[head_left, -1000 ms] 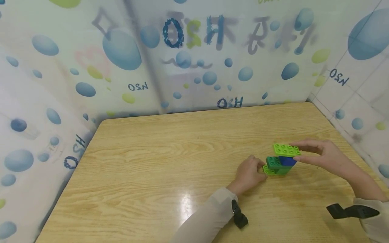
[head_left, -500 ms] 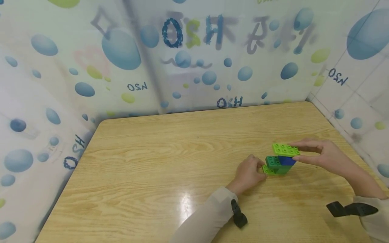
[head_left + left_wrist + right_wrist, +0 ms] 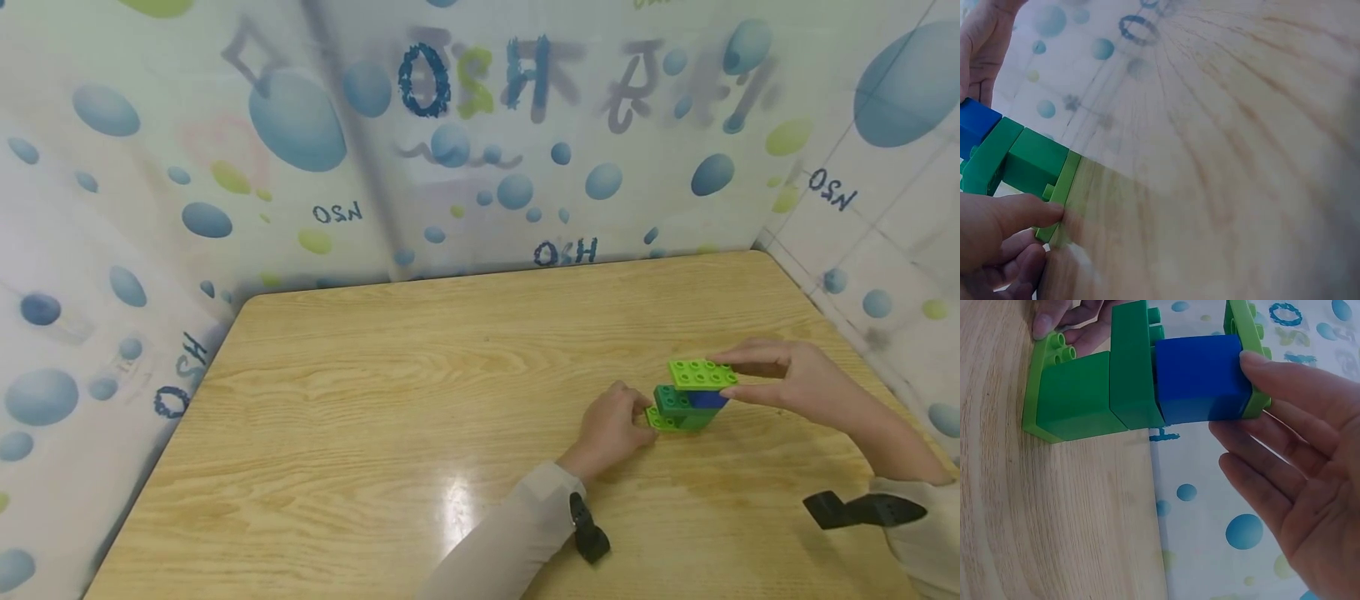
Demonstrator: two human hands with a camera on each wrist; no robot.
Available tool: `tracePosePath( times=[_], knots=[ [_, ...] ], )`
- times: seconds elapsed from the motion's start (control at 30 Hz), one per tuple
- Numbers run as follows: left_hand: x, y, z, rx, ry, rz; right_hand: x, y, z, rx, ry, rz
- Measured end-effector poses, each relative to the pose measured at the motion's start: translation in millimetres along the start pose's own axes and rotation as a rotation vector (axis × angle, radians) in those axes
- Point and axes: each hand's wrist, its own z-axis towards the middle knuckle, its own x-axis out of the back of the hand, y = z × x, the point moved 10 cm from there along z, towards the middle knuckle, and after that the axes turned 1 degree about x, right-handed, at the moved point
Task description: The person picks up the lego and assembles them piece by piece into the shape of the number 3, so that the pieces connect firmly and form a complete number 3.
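A stack of toy building bricks stands at the table's right side. At its base, a lime-green plate (image 3: 659, 420) lies on the wood, pinched at its left end by my left hand (image 3: 611, 429). Above it sit a green brick (image 3: 1079, 397) and a longer dark green brick (image 3: 670, 403), which juts out leftward. A blue brick (image 3: 1200, 378) rests on the right part of that one. On top, my right hand (image 3: 806, 389) pinches another lime-green plate (image 3: 693, 375) between thumb and fingers; it lies against the blue brick. The thumb also reaches the blue brick's edge.
The wooden table (image 3: 375, 375) runs far to the left of the stack. A patterned curtain (image 3: 480, 167) with blue and green drops hangs behind and at the sides. Black straps (image 3: 588, 529) sit on both sleeves.
My right hand has turned the top lime-green plate slightly and brought it a little lower and to the left over the blue brick. The left hand stays in place on the base plate.
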Motion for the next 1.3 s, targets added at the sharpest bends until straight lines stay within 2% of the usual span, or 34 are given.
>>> tracePosePath(
  times=[0.33, 0.6, 0.77, 1.3],
  knots=[
    [0.6, -1.8, 1.7, -0.016, 0.014, 0.003, -2.7, -0.7, 5.4, -0.006, -0.060, 0.078],
    [1.2, -1.7, 1.3, -0.021, 0.020, 0.009, -3.2, -0.6, 5.4, 0.009, -0.063, 0.143],
    [0.1, -2.4, 1.0, -0.012, 0.015, -0.001, -4.3, -2.1, 4.7, 0.029, -0.052, 0.144],
    [-1.7, 0.2, 2.3, 0.000, -0.002, -0.006, -7.3, 7.1, 0.8, -0.026, -0.044, 0.057]
  ],
)
